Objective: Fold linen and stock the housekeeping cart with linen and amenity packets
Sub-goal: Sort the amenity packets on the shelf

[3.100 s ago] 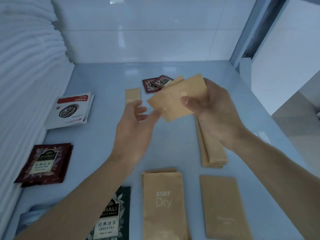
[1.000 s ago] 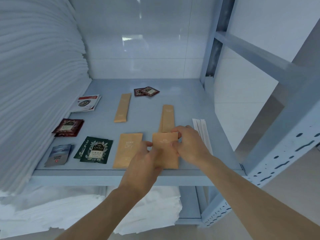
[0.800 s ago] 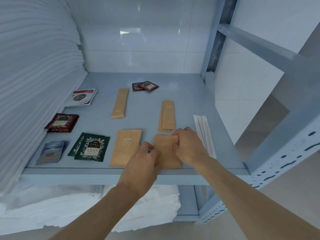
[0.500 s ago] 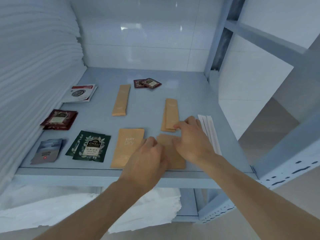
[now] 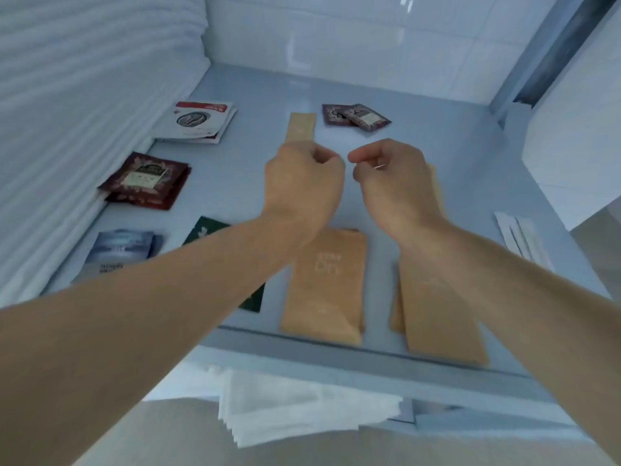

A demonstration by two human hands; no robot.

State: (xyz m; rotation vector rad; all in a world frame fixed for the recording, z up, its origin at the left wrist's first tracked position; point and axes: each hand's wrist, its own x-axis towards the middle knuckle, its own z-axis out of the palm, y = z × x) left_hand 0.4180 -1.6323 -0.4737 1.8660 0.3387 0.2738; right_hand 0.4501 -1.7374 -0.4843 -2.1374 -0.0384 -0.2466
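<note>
Both hands hover above the middle of the shelf [image 5: 437, 136], fingers curled in. The left hand [image 5: 304, 183] holds nothing. The right hand [image 5: 391, 183] seems to pinch something thin and pale, too small to name. Two tan amenity packets [image 5: 324, 284] lie flat at the shelf's front edge, the right-hand one [image 5: 437, 307] overhanging the lip. A careless forearm sweep could well nudge it off. Folded linen [image 5: 84, 95] is stacked along the left edge.

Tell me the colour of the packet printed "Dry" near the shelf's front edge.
Tan kraft brown with pale lettering: the "Dry" packet, seen in the head view.
</note>
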